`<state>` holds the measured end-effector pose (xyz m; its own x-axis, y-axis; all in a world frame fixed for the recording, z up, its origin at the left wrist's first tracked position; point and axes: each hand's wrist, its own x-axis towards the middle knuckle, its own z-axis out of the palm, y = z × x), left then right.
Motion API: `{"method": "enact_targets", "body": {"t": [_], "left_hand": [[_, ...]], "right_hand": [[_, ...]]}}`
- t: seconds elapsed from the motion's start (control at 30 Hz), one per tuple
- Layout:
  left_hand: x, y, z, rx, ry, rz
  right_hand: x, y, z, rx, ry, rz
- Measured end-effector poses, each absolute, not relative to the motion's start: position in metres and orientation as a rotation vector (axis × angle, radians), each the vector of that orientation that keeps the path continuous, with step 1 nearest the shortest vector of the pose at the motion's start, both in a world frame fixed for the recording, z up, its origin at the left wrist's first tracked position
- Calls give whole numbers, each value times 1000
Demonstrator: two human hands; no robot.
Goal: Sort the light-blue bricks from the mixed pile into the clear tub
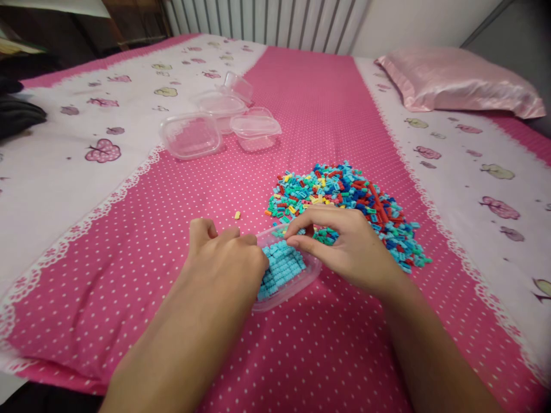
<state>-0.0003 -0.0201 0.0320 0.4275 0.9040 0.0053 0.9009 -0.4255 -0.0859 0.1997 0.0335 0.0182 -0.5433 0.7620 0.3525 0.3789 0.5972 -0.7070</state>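
Observation:
A clear plastic container (287, 292) lies on the bed, with light blue toy bricks (282, 265) packed in neat rows inside it. My left hand (228, 252) is over the container's left side, its fingers curled inward; the fingertips are hidden behind the knuckles. Above the container's far right part, my right hand (340, 241) has thumb and index finger closed in a pinch. Whatever sits between those fingertips is too small to make out. Just beyond my right hand spreads a pile of mixed toy bricks (340, 186) in blue, teal, red and yellow.
Several clear plastic containers (191, 137) stand farther back on the pink dotted bedsheet (310, 103). One yellow brick (237, 215) lies alone beyond my left hand. A pink pillow (456, 80) is at the far right, and dark cloth (19, 112) lies at the left edge.

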Motion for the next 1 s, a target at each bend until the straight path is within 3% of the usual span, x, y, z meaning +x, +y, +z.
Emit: {"method": "enact_targets", "body": {"t": [0.13,0.27,0.43,1.0], "left_hand": [[-5,-18,41,-2638,-1717,-29],[-6,-19,50,-2515,-1772,-505],[4,-21,53,-2612,-1670,-817],[2,-13,45,-2674,-1837,-947]], "right_hand": [[200,33,17,-929,-2101,841],[197,31,15,-921,-1957,978],[194,30,17,-872,-2007,819],[195,28,17,-885,-2121,808]]}}
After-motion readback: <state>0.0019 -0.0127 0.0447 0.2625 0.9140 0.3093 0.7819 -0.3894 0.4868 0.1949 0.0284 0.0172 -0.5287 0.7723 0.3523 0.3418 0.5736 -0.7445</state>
